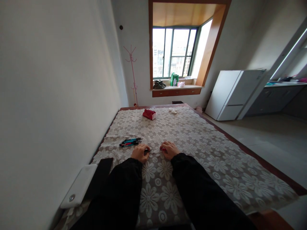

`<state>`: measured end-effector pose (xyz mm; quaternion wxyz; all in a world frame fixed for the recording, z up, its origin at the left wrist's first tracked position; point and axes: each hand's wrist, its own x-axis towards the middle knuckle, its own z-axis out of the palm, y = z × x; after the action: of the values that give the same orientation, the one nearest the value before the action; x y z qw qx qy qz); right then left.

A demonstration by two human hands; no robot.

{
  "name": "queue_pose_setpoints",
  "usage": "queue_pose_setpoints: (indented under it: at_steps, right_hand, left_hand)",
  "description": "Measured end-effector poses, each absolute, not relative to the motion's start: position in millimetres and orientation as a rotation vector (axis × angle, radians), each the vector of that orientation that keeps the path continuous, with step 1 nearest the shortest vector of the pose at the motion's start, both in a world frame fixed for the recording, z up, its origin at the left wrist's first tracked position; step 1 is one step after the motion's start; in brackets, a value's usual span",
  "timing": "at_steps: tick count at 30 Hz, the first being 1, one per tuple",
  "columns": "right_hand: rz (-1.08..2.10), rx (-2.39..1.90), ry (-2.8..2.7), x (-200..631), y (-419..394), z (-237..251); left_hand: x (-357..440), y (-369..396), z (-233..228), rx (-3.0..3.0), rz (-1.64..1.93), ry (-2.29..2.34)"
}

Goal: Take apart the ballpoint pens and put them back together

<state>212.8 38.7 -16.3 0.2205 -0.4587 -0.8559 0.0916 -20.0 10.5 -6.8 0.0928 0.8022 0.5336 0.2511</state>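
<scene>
A pen [155,150] is held at the centre of the frame, its dark end pinched in the closed left hand [140,153] and its red end in the closed right hand [169,149]. About four more pens [130,142] are laid just left of the hands on the floral tablecloth [192,137]; one red pouch [149,114] is seen farther up.

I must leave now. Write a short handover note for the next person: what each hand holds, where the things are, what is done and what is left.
Left hand: closed on the dark end of a pen, resting on the flowered tablecloth.
Right hand: closed on a red part, level with the left hand; whether the two pieces are joined cannot be seen.
Nearby: a pile of pens lies just left of the left hand, untouched.
Done: one pen is in hand.
Left: probably the pens in the pile.
</scene>
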Motion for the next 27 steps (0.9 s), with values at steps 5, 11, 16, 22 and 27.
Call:
queue_pose_setpoints:
  at_steps: [5, 11, 16, 22, 27]
  right_hand:
    - [0.244, -1.239, -2.378, 211.7, 38.6, -16.3]
    - [0.232, -1.232, -2.359, 212.0, 40.0, -18.9]
    - [0.235, -1.205, -2.293, 213.3, 38.8, -16.0]
    - [0.276, -0.98, -2.388, 211.6, 33.0, -9.1]
    - [0.208, -1.173, -2.264, 214.6, 36.4, -12.8]
  left_hand:
    - [-20.1, 10.4, -6.1, 2.393, 0.751, 1.563]
    - [-20.7, 11.9, -8.4, 2.386, 0.783, 1.536]
    - [-20.2, 11.4, -7.3, 2.403, 0.819, 1.517]
    - [-18.9, 8.7, -3.9, 2.465, 0.859, 1.404]
    - [-17.7, 6.2, -1.5, 2.497, 0.867, 1.326]
